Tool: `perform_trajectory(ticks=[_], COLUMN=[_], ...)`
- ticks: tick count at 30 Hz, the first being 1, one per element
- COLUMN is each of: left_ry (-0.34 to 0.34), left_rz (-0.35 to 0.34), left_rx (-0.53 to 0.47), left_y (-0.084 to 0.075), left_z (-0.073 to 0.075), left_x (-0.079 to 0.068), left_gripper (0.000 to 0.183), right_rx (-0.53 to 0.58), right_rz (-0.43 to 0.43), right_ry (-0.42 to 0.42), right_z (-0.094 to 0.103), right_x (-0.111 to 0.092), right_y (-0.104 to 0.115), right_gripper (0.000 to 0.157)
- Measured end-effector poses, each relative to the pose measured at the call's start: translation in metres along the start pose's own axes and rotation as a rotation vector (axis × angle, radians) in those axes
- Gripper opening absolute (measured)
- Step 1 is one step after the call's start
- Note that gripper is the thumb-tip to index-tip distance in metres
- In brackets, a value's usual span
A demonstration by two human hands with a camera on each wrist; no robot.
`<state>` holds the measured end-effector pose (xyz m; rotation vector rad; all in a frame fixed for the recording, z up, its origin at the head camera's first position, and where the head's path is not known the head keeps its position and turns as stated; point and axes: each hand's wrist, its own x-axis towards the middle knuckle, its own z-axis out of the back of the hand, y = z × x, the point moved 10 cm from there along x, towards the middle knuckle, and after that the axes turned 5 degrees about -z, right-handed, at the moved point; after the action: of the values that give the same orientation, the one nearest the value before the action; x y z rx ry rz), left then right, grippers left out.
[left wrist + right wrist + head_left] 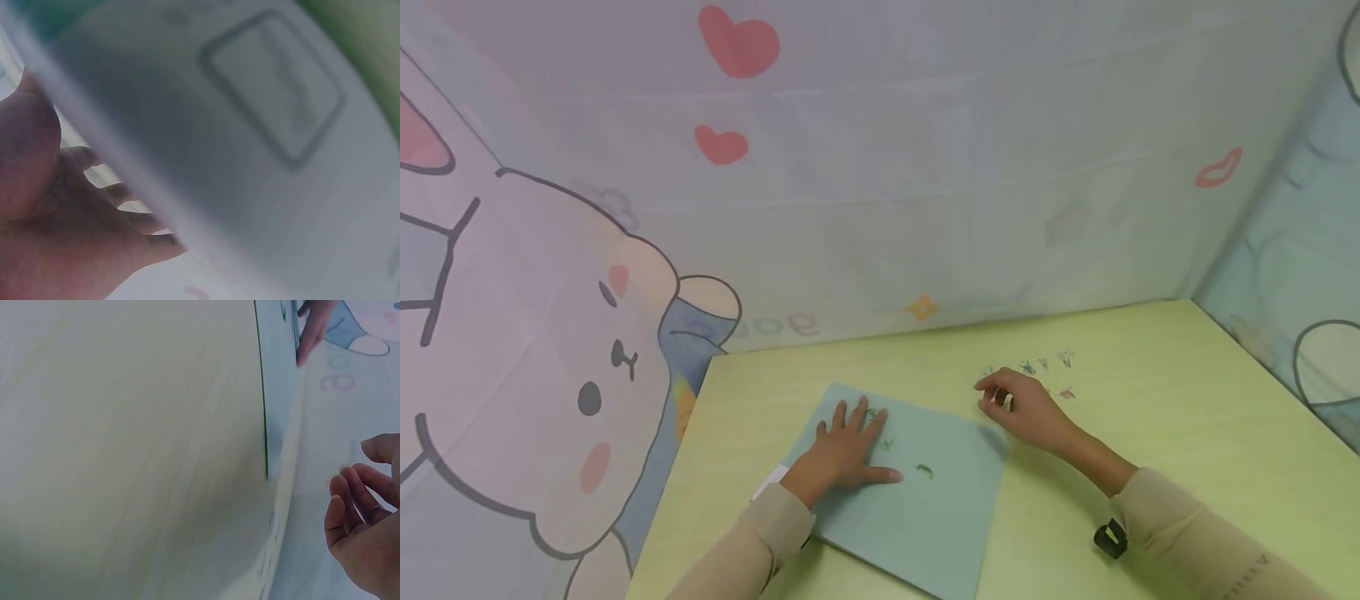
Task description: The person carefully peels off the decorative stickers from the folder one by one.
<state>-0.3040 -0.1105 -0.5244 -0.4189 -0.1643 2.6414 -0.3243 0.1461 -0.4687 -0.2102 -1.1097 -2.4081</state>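
Note:
My left hand (842, 454) rests with spread fingers on a flat light blue board (917, 525). Small green leafy pieces (925, 472) lie on the board, some right beside the fingers. In the left wrist view, a blurred pale surface with a dark rounded outline (294, 164) partly covers the left hand (69, 231). Over the yellow table, just off the board's far right corner, is my right hand (1026, 408), its fingers loosely bent. The right wrist view has a gap between the thumb and fingers of the right hand (369, 531), with nothing visible in it.
Several tiny plant-like pieces (1065, 358) in dark, pale and reddish tones lie on the yellow table (1187, 417) beyond the right hand. A white piece (770, 482) sticks out at the board's left edge. Printed cloth (880, 208) stands behind the table and at both sides.

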Motion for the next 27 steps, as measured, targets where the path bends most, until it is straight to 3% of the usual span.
perform_trajectory(ticks=[6, 14, 19, 27], left_ry=[-0.001, 0.0, -0.003, -0.001], left_rz=[0.012, 0.021, 0.021, 0.017], left_rx=[0.004, 0.009, 0.019, 0.033], left_y=[-0.001, -0.001, -0.001, 0.001], left_z=[0.001, 0.002, 0.002, -0.003], left_x=[-0.001, -0.001, 0.0, 0.002], left_gripper=[0.107, 0.107, 0.108, 0.109], right_rx=[0.048, 0.092, 0.122, 0.056], right_rz=[0.009, 0.11, 0.119, 0.124], right_ry=[0.07, 0.201, 0.267, 0.353], right_z=[-0.025, -0.061, -0.077, -0.096], right_x=[0.001, -0.003, -0.007, -0.014], right_y=[0.011, 0.032, 0.041, 0.042], right_gripper=[0.022, 0.023, 0.025, 0.025])
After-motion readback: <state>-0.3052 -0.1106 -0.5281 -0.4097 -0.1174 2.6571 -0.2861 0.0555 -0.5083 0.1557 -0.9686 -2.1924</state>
